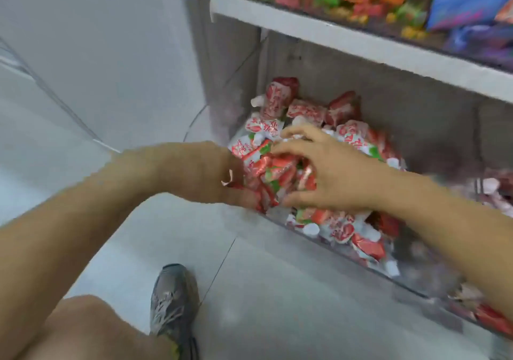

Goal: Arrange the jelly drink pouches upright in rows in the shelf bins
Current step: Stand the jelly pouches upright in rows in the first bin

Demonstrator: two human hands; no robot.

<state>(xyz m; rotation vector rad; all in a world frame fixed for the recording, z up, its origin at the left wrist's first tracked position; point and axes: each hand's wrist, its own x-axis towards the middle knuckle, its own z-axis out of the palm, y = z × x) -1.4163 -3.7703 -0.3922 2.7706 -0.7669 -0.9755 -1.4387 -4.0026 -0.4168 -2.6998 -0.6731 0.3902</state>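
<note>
Red-and-white jelly drink pouches (280,165) lie jumbled in the clear bin (327,244) on the lower shelf. The right hand (327,170) rests on the heap, fingers spread and curled over several pouches. The left hand (205,173) grips pouches at the bin's left end. A grey shoe (173,301) stands on the floor tiles.

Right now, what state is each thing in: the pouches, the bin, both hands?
jelly drink pouches: jumbled, not in rows
shelf bin: nearly full
left hand: grips pouches at bin's left end
right hand: fingers spread, curled over the pile
</note>
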